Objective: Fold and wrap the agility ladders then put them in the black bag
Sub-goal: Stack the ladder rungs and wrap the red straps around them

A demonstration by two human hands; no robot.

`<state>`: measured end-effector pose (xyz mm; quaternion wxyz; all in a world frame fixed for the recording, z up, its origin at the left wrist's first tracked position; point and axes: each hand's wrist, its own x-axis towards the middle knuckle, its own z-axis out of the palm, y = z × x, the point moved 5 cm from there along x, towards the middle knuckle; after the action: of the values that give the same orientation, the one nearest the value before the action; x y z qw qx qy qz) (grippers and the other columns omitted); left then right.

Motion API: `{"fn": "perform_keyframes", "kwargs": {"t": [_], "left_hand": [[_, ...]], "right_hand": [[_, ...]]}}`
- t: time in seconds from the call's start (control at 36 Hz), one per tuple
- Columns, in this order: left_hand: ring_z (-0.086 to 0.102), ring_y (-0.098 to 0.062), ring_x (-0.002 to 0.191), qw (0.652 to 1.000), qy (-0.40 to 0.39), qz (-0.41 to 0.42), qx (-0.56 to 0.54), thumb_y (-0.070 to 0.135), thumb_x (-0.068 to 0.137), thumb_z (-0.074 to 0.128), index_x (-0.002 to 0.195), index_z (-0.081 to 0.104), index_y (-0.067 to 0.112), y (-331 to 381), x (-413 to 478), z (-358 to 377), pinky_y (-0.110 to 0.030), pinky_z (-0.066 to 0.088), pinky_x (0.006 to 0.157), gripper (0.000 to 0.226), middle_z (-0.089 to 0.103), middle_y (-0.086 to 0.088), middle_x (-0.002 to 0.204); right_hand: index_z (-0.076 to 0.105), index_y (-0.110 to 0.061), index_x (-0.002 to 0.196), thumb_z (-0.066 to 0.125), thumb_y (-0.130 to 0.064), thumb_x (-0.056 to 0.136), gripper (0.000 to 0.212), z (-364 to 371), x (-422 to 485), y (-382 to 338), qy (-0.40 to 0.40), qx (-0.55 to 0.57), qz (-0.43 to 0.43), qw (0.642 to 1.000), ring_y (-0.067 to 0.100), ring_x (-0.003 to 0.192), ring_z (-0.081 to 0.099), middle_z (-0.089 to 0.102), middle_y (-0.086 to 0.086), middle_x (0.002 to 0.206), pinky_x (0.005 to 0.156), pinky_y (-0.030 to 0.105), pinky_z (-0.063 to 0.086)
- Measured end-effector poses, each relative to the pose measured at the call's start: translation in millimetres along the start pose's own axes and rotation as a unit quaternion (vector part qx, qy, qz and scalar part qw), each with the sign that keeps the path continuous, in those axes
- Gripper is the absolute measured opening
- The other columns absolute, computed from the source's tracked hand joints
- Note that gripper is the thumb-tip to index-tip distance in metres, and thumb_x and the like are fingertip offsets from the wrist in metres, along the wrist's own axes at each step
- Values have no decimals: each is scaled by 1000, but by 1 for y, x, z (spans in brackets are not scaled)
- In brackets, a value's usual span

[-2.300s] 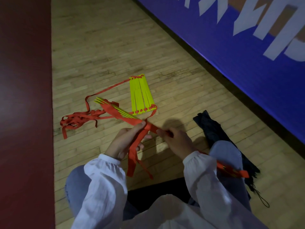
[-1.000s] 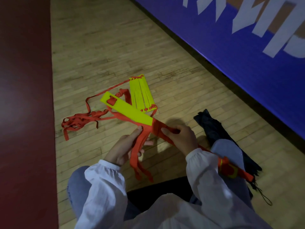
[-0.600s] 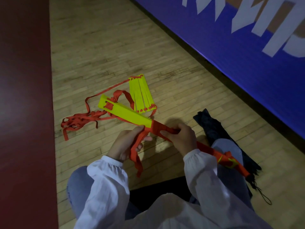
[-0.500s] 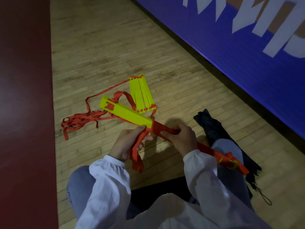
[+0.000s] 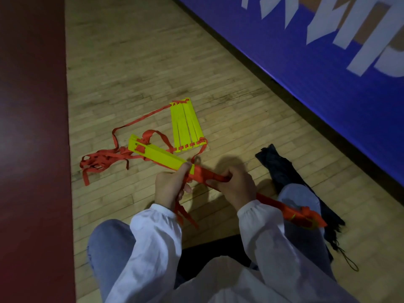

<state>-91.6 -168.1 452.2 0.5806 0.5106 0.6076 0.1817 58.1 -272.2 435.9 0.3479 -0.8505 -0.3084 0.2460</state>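
A bundle of yellow ladder rungs [image 5: 159,157] is held slanted above the floor, its near half wound in red strap [image 5: 205,176]. My left hand [image 5: 171,184] grips the loose red strap beside the bundle, thumb on the yellow edge. My right hand [image 5: 236,186] grips the wrapped part. The bundle's far end [image 5: 303,216] pokes out over my right knee. A second ladder [image 5: 185,125] lies flat on the floor beyond, with a red strap tangle [image 5: 98,162] to its left. The black bag [image 5: 282,169] lies crumpled at the right, partly under my knee.
Wooden floor [image 5: 142,62] stretches ahead. A dark red strip [image 5: 32,127] runs along the left. A blue banner wall [image 5: 317,51] slants across the right. My knees in jeans [image 5: 109,243] fill the lower frame.
The bundle turned so its flat yellow face shows. The red wrap has grown along it and the hanging strap under my left hand has shortened. My left hand moved up to the bundle.
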Motion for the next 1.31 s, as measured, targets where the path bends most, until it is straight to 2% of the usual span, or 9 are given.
{"fn": "perform_keyframes", "kwargs": {"t": [0.17, 0.28, 0.36, 0.61, 0.75, 0.86, 1.0, 1.14, 1.31], "left_hand": [[30, -13, 29, 1000, 0, 20, -6, 38, 82, 66, 64, 65, -6, 0, 0, -3, -21, 25, 37, 48, 49, -12, 41], [32, -14, 30, 999, -17, 27, 3, 38, 84, 65, 63, 65, -6, 1, -1, -3, -23, 27, 40, 49, 49, -11, 39], [32, -15, 31, 999, -26, 27, 9, 40, 85, 64, 72, 67, -15, -2, 0, -3, -21, 27, 37, 57, 49, -12, 40], [46, -12, 35, 990, -126, -42, -43, 40, 88, 62, 83, 68, -2, -7, 3, 4, -17, 38, 35, 43, 69, -13, 64], [57, -13, 41, 976, -193, -77, -59, 39, 91, 57, 86, 65, 3, -8, 3, 7, -18, 42, 36, 38, 70, -21, 90], [58, -13, 41, 974, -204, -81, -49, 40, 92, 57, 89, 64, 0, -8, 4, 5, -18, 43, 36, 41, 69, -20, 88], [57, -14, 41, 977, -192, -65, -67, 33, 92, 59, 91, 66, -3, -6, 4, 2, -18, 44, 37, 36, 70, -21, 88], [58, -14, 40, 982, -163, -43, -88, 32, 92, 59, 95, 63, -4, -4, 4, 1, -18, 43, 36, 37, 71, -17, 77], [56, -14, 36, 981, -155, -33, -108, 20, 96, 54, 89, 60, -4, -5, 3, -1, -18, 42, 33, 26, 68, -10, 58]], "right_hand": [[41, -29, 70, 74, -44, 79, 38, 4, 2, -7, -124, -30, -51, 990, -4, 63, 43, 47, -17, 69, 54, 16, 30], [53, -18, 95, 64, -48, 87, 34, 5, 2, -5, -192, 1, -43, 980, 9, 80, 56, 57, -10, 84, 65, 19, 42], [53, -18, 99, 49, -53, 93, 36, 5, 1, -2, -215, 44, -25, 975, 16, 84, 63, 64, 2, 95, 75, 29, 49], [55, -18, 103, 43, -50, 97, 35, 8, 0, 0, -219, 40, -26, 975, 21, 92, 62, 59, -3, 90, 84, 35, 47], [56, -22, 101, 49, -44, 97, 24, 9, 2, 0, -202, 55, -35, 977, 9, 83, 57, 57, -14, 85, 69, 21, 41], [58, -20, 102, 55, -42, 94, 23, 8, 2, 2, -183, 68, -36, 980, -4, 76, 52, 57, -16, 84, 61, 12, 37], [61, -16, 112, 62, -41, 90, 33, 9, 2, 4, -166, 84, -34, 982, 9, 91, 59, 62, -8, 95, 67, 13, 40], [58, -19, 122, 71, -40, 83, 46, 13, 3, 2, -164, 53, -32, 984, 13, 102, 56, 59, -5, 107, 86, 27, 43], [58, -16, 122, 76, -35, 80, 49, 12, 2, 1, -168, 53, -40, 984, 10, 97, 54, 58, -6, 105, 80, 23, 38]]}}
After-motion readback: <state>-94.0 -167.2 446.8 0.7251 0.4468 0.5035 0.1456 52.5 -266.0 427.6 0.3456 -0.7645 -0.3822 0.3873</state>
